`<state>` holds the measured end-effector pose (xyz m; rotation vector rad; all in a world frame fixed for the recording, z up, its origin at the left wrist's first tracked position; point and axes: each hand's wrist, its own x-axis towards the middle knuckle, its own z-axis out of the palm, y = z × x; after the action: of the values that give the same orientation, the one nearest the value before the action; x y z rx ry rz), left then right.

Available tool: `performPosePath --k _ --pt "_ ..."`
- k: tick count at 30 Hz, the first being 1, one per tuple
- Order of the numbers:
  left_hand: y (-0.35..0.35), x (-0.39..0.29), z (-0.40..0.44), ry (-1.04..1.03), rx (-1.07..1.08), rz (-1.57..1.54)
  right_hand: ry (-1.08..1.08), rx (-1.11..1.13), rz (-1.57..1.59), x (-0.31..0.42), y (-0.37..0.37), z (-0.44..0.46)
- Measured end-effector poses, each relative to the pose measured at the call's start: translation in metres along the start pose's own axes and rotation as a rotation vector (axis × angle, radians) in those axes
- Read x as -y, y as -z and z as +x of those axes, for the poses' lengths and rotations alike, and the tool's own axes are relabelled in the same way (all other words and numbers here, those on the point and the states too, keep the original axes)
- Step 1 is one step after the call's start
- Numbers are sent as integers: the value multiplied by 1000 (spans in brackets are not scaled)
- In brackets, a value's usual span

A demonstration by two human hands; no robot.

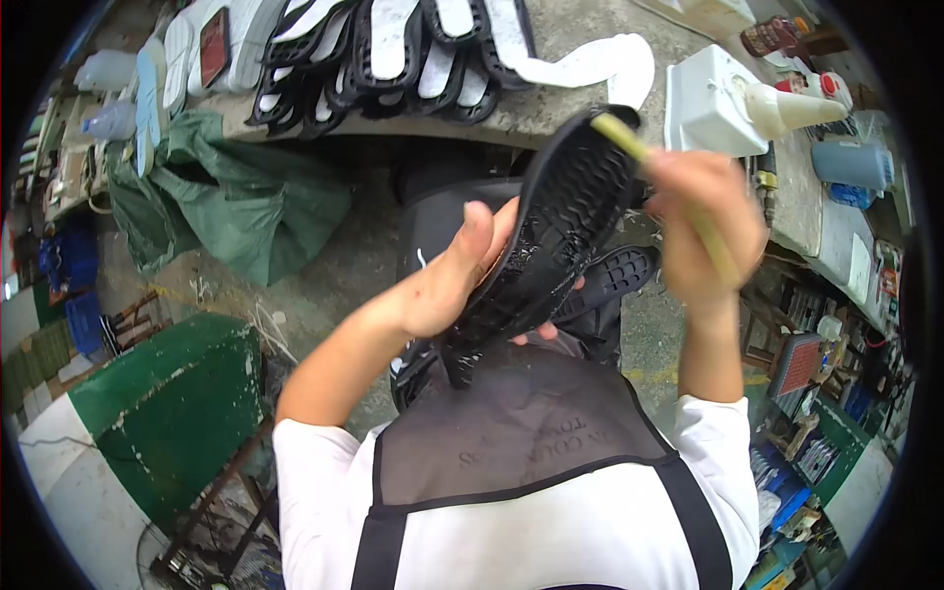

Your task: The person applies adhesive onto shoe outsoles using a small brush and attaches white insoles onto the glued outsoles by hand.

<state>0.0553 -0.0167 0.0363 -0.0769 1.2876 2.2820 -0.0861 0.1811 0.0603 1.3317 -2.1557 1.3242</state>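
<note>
Here, left fingers [543, 332] grip ridged, partly glossy black sole [562, 211]; right fingers [677, 175], blurred, clasp slim yellow stick [621, 138].

A sole [580, 182] is between the hands [447, 285] [713, 221] (more soles [390, 44] on the bench [580, 22]).

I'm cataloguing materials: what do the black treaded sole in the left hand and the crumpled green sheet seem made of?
Black treaded sole: probably rubber or similar synthetic, partly glossy, given its moulded grooves and highlights.
Crumpled green sheet: likely cloth or tarpaulin, matte, given its soft folds.

Apron [511, 423] lettering: perhaps "COUN".
</note>
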Motion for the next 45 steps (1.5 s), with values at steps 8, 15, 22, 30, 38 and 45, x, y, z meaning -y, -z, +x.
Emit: performPosePath --k 8,15,22,30,38,45 --pt "39 20 -11 -354 -263 -456 -721 -239 947 -25 -9 -35" --pt "44 17 -4 -490 -253 -545 -921 -520 854 -141 -78 19" --pt "61 6 -15 -485 -226 -517 -815 -369 483 -149 -72 27" --pt "66 6 -21 -428 3 -856 -538 -22 1339 -22 5 29" --pt "36 -4 -22 -410 68 -857 -320 447 1175 50 -36 9" --pt "19 -2 -28 -501 -126 -578 -12 222 752 56 -42 12"
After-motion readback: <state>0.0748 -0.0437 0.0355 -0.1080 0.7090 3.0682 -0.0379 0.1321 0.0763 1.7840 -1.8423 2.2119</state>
